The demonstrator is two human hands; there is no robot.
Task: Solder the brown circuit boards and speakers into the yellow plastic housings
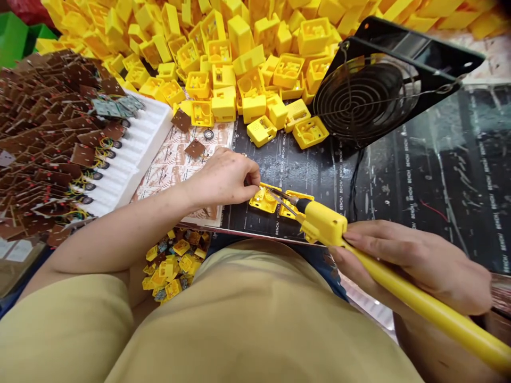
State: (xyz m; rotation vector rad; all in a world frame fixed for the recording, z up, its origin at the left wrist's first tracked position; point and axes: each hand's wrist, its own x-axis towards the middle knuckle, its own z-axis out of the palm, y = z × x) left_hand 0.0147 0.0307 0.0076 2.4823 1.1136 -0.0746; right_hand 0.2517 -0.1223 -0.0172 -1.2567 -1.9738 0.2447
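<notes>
My right hand (415, 260) is wrapped round a yellow soldering iron (325, 221); its metal tip reaches into a small open yellow plastic case (265, 198) near the bench's front edge. At the left rim of that case, my left hand (233, 175) has thumb and fingers pinched together. What lies between those fingertips is too small to make out. A second open yellow case (295, 199) sits just right of the first, partly covered by the iron.
Yellow cases (239, 58) are heaped along the back. A black fan (367, 96) stands back right. Brown circuit boards (48, 138) are piled beside a ribbed white foam tray (139, 143) at left. More yellow parts (175, 266) lie below the bench edge.
</notes>
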